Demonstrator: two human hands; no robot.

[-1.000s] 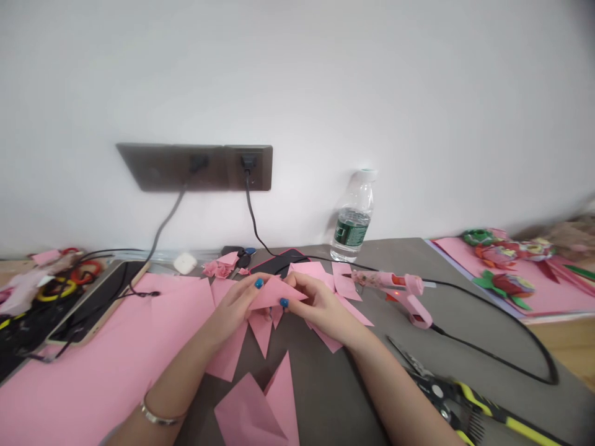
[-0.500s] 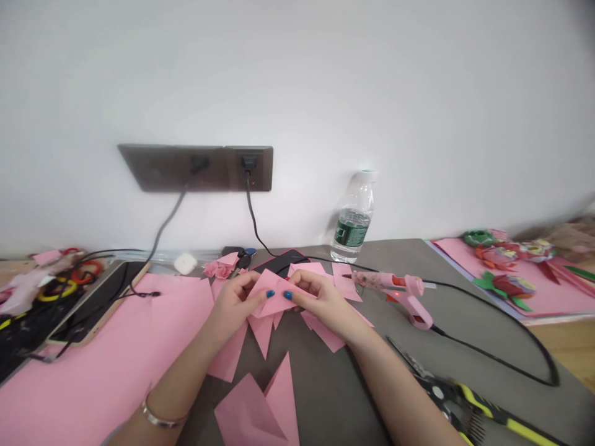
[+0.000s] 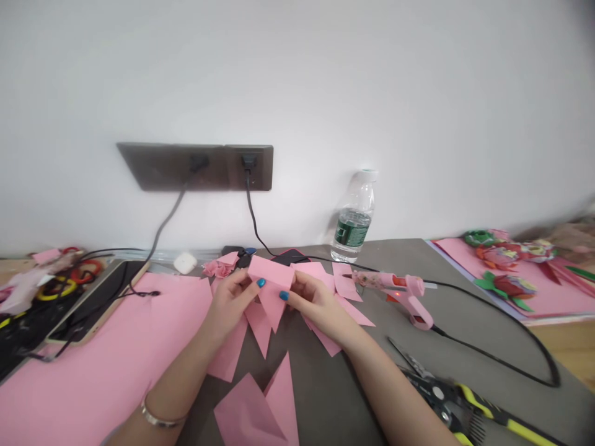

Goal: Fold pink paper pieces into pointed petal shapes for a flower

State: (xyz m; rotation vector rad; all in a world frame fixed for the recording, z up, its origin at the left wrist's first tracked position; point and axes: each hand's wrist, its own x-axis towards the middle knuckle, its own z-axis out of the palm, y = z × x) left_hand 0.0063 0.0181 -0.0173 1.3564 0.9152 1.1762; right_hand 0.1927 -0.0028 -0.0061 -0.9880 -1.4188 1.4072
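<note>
Between my two hands a piece of pink paper [image 3: 272,274] is held up above the tabletop, with a crease across it and a point hanging downward. My left hand [image 3: 232,298] pinches its left side, thumb in front. On its right side my right hand [image 3: 316,303] pinches it with thumb and fingers. Below lies a pink paper triangle [image 3: 260,328], and nearer me rest folded pink papers [image 3: 253,409]. More pink pieces [image 3: 351,310] lie beside my right hand. A large pink sheet [image 3: 116,353] spreads out under my left forearm.
A pink glue gun [image 3: 390,284] with a lit red light lies to the right, its black cord looping. Wire-stripping pliers [image 3: 446,396] are nearer me. A water bottle [image 3: 353,220] leans by the wall. A phone [image 3: 100,300] lies left; paper flowers [image 3: 506,282] sit far right.
The held paper has turned: its upper part now shows as a flat band with a point hanging below. My thumbs have moved a little farther apart.
</note>
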